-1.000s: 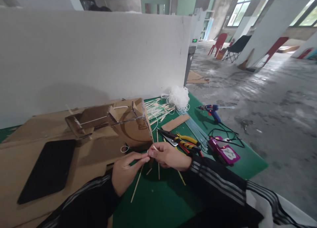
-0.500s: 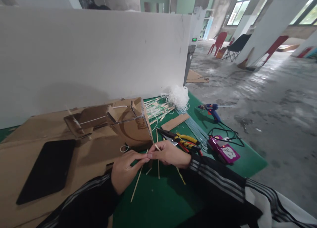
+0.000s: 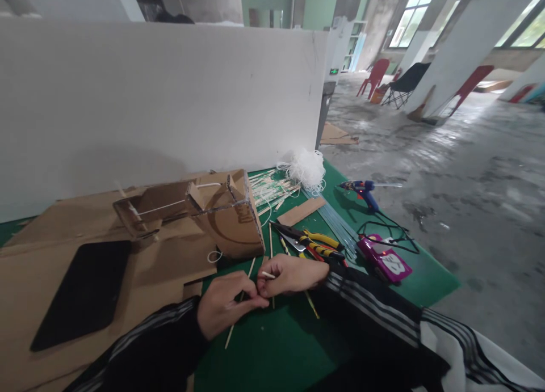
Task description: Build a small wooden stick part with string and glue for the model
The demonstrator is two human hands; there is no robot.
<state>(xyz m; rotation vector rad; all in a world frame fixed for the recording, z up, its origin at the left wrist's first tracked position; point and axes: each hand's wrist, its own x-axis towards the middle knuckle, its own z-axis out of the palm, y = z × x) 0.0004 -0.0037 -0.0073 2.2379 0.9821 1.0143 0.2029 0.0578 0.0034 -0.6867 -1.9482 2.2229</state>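
Observation:
My right hand (image 3: 292, 274) is closed on a short wooden stick (image 3: 268, 275), whose pale end pokes out between thumb and forefinger. Touching its fingertips is my left hand (image 3: 227, 304), with thumb and fingers pinched together; whatever they hold is too small or hidden to make out. Under my hands a thin stick (image 3: 230, 334) and another upright-lying stick (image 3: 271, 239) rest on the green table (image 3: 264, 363). Just beyond them stands a cardboard construction (image 3: 230, 227) with a white cord stretched across its left part.
Pliers (image 3: 323, 244), a cardboard strip (image 3: 300, 211) and clear glue sticks (image 3: 336, 222) lie to the right, with a glue gun (image 3: 366, 193) and purple box (image 3: 387, 260) farther over. White cord (image 3: 307, 168) is heaped behind. A black tablet (image 3: 83, 294) lies on cardboard (image 3: 157, 290) at left.
Both hands have moved slightly down, towards me, staying together at the fingertips. The stick in my right hand now points more sideways.

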